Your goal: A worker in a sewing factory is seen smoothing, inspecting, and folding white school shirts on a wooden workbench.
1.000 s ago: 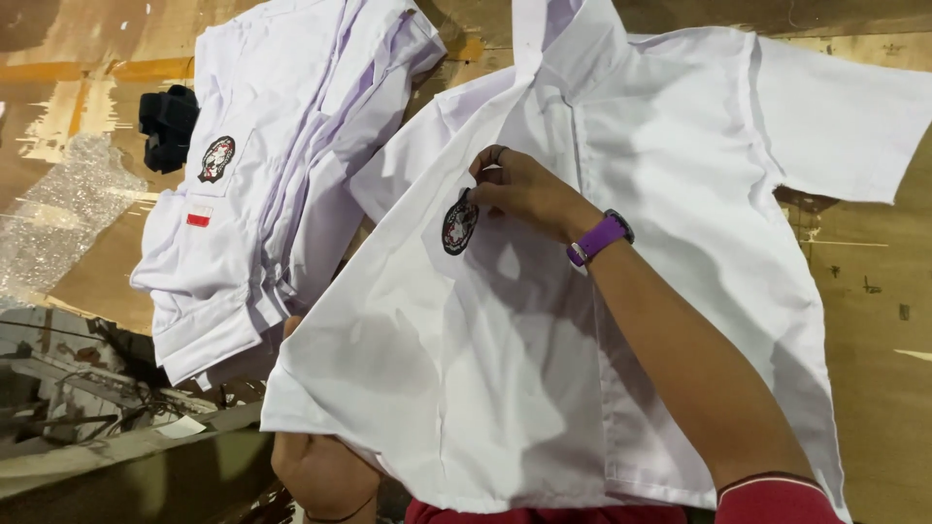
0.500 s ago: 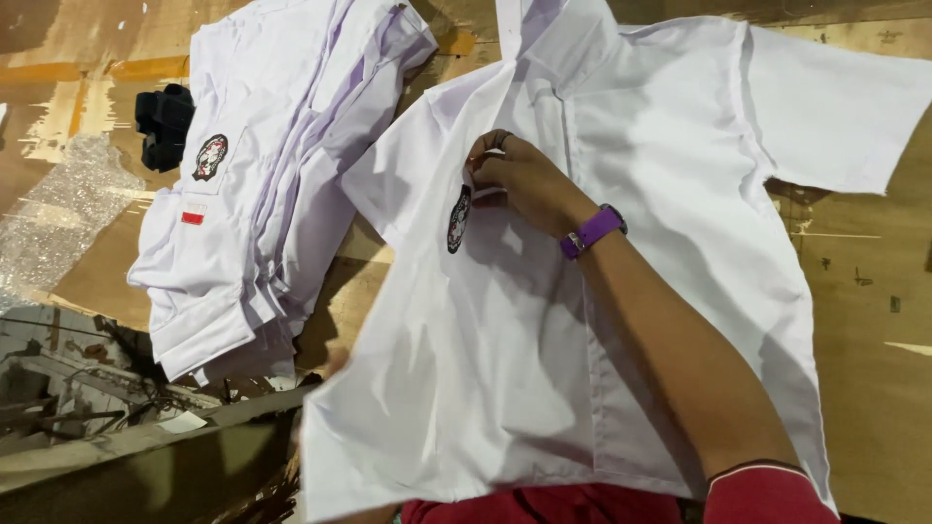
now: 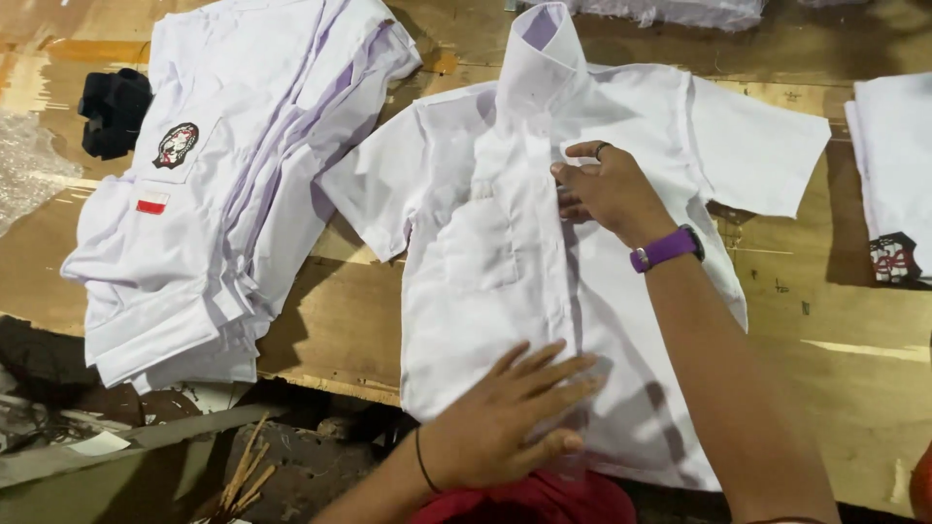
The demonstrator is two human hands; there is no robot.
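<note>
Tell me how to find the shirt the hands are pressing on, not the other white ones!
Look at the wooden table; a pile of folded white shirts lies at its left. Beside it, in the middle, is the spread-out shirt, lying flat with its collar up top. The left hand presses its hem and the right hand its button strip; unlike the pile, it shows no badge.

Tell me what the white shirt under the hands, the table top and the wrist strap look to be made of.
White shirt: thin woven cloth, matte; it creases softly, probably cotton or a blend. Table top: plywood or board, bare and scuffed, grain and stains showing. Purple strap on the right hand: smooth, likely rubber or silicone.
</note>
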